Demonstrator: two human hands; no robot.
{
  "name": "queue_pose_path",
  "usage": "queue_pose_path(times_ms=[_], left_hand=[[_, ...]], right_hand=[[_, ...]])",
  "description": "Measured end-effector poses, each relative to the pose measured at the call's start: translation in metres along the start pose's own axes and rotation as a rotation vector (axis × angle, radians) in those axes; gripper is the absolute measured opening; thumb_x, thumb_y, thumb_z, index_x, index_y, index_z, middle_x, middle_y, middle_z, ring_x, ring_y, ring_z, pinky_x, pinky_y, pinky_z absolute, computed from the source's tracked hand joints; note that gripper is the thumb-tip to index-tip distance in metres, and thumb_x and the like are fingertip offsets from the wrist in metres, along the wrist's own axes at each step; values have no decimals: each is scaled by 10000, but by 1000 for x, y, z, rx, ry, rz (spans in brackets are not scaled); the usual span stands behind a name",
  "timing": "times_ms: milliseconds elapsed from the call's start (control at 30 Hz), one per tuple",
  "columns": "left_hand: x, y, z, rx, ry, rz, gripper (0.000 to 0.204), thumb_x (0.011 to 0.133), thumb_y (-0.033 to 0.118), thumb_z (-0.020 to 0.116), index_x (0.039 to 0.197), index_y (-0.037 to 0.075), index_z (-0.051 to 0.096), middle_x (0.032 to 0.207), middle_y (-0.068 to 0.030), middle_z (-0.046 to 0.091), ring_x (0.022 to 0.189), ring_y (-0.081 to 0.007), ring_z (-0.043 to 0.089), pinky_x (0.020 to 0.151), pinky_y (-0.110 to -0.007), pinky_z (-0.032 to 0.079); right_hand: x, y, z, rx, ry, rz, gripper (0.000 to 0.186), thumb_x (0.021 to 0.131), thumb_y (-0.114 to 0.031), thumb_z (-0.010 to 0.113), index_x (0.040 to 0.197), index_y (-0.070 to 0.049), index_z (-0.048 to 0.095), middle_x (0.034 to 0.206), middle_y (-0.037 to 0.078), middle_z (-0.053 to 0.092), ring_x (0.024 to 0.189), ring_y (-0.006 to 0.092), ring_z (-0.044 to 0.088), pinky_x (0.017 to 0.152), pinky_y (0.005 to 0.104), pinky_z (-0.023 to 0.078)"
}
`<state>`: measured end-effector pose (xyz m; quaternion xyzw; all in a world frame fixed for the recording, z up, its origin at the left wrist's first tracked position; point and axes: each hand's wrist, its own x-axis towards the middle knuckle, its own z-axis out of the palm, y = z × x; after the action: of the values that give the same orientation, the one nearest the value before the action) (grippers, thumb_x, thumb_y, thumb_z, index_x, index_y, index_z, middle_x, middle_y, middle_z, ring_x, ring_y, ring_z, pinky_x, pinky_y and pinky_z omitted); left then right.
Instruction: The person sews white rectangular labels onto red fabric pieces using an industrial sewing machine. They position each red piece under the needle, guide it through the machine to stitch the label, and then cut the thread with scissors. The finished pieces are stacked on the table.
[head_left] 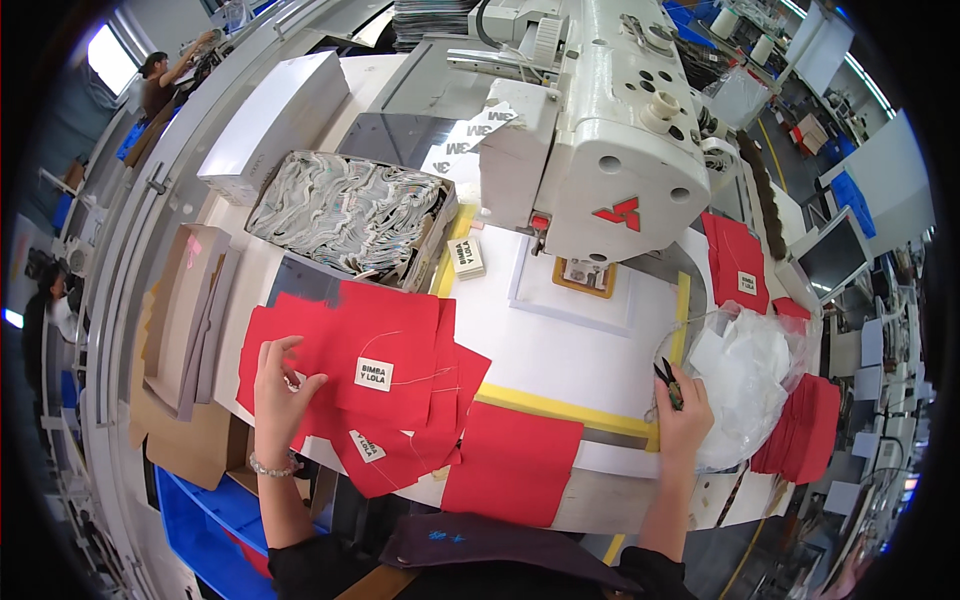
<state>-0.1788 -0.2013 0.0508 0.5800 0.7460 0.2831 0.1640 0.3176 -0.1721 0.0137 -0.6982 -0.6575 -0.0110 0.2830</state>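
Note:
My left hand [283, 392] hovers at the left side of a pile of red fabric pieces [400, 325], its fingers curved and apart with nothing visible between them. On the top piece is a small white label [373, 374] with dark print, and loose threads trail to its right. Another labelled red piece [362, 470] lies lower in the pile, turned at an angle. A plain red piece [513, 464] rests at the table's front edge. At the right, my right hand [684, 415] grips dark thread snips [670, 388], blades pointing away from me, beside a clear plastic bag [745, 370] of white material.
A white industrial sewing machine [625, 150] stands at the back over a white work plate edged with yellow tape [560, 408]. Near it lies a small label stack [466, 258]. A box of folded labels [345, 215] sits left; more red fabric [800, 430] is stacked right.

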Motion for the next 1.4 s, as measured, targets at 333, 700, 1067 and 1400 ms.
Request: queue_pose_path(times_ms=[333, 700, 1067, 1400], left_hand=[[29, 56, 35, 139, 3, 384, 446, 726, 43, 767, 1142, 68, 611, 1011, -78, 593, 875, -248, 572, 781, -377, 446], [68, 130, 88, 111, -150, 853, 275, 718, 79, 775, 980, 79, 691, 925, -22, 675, 882, -215, 606, 793, -354, 438], [53, 162, 119, 18, -291, 1039, 245, 733, 110, 781, 961, 92, 692, 884, -5, 669, 825, -187, 603, 758, -337, 432], [44, 160, 115, -19, -286, 1070, 171, 777, 114, 743, 937, 87, 689, 835, -5, 643, 808, -177, 588, 732, -332, 421]], right_hand=[[-21, -9, -8, -141, 28, 71, 238, 837, -141, 726, 1063, -66, 710, 857, 59, 572, 817, 238, 549, 785, 363, 414], [-15, 20, -21, -323, 141, -82, 206, 801, -149, 740, 1002, -104, 722, 986, 6, 621, 904, 206, 562, 827, 369, 377], [43, 45, -26, -447, -142, -167, 76, 782, -115, 672, 854, -106, 647, 904, 23, 608, 916, 204, 564, 894, 414, 347], [49, 60, -10, -502, -48, -311, 83, 753, -92, 647, 801, -113, 583, 804, 34, 566, 822, 198, 581, 871, 422, 365]])
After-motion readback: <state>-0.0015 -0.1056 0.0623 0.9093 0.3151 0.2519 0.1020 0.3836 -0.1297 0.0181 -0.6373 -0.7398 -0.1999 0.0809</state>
